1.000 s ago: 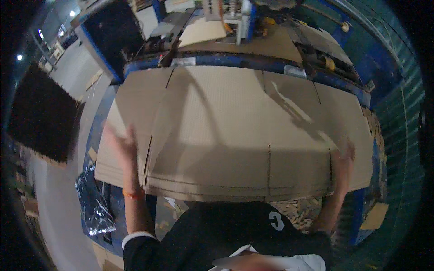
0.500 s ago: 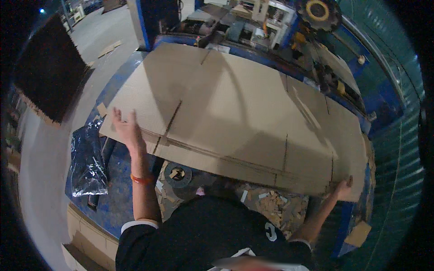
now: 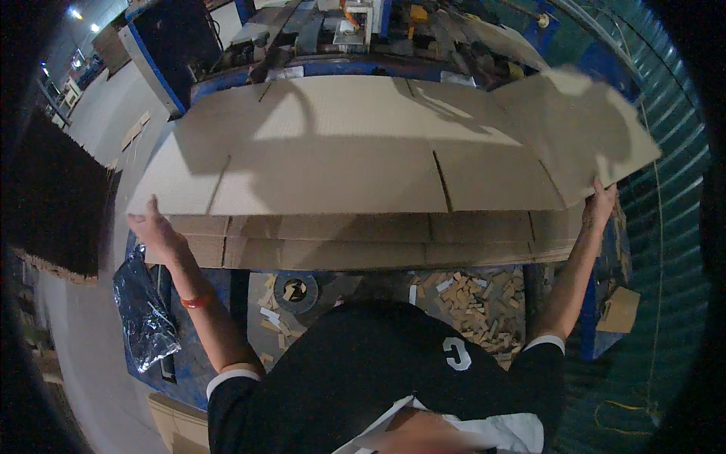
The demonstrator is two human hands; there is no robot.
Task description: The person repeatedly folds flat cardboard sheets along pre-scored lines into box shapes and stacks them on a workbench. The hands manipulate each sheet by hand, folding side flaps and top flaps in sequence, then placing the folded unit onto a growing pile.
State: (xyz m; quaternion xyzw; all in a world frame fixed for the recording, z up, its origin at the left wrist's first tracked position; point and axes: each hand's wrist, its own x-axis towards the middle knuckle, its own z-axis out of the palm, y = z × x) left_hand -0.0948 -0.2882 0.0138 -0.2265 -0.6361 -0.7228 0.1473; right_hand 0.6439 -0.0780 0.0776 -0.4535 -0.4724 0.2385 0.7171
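A wide brown cardboard sheet (image 3: 333, 178) with dark slots cut in it spans the worktable ahead of me. My left hand (image 3: 157, 233) is at its near left corner, thumb up along the edge, fingers closed on it. At the near right corner, my right hand (image 3: 600, 206) pinches the sheet. That right end is bent and lifted above the rest. Beneath the sheet's near edge, further slotted cardboard sheets (image 3: 363, 253) lie in a stack. The undersides of both hands' grips are partly hidden.
A blue-framed machine (image 3: 333, 38) with rollers stands behind the sheet. A clear plastic bag (image 3: 144, 314) lies on the blue table at left. Cardboard scraps (image 3: 480, 303) litter the floor below. A corrugated green wall (image 3: 677, 189) runs along the right, and a dark stack (image 3: 57, 197) stands at far left.
My left hand has gone from raised and open to the sheet's left corner. The top sheet has shifted away from me, uncovering those below, and my right hand has lifted its right end.
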